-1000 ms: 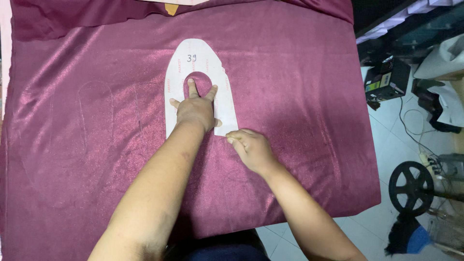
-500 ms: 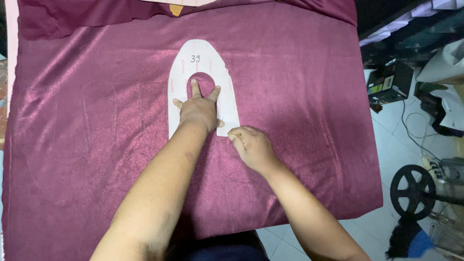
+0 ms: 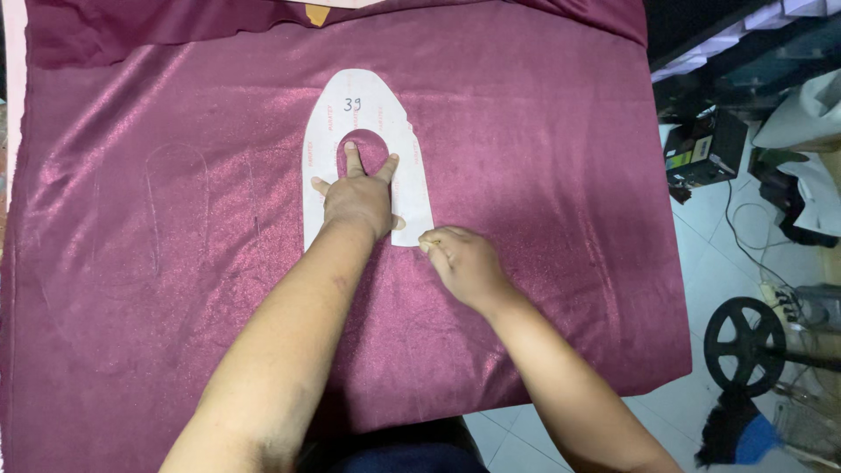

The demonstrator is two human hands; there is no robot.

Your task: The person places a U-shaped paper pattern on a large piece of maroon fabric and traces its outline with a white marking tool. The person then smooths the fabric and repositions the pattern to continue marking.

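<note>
A white card template [image 3: 372, 96], rounded at the top with an oval hole, lies on maroon fabric [image 3: 543, 158]. My left hand [image 3: 355, 200] presses flat on the template with fingers spread, two fingertips reaching into the hole. My right hand [image 3: 460, 263] rests on the fabric at the template's lower right corner, its fingers pinched together against the edge. Whatever the fingers may pinch is hidden.
Faint traced outlines [image 3: 175, 206] show on the fabric to the left. The fabric's right edge drops to a tiled floor with a black box [image 3: 701, 153], cables, a black wheel [image 3: 745, 346] and a white bag [image 3: 810, 114].
The view has shifted slightly. Both hands stay where they were, the left on the template and the right at its lower right corner.
</note>
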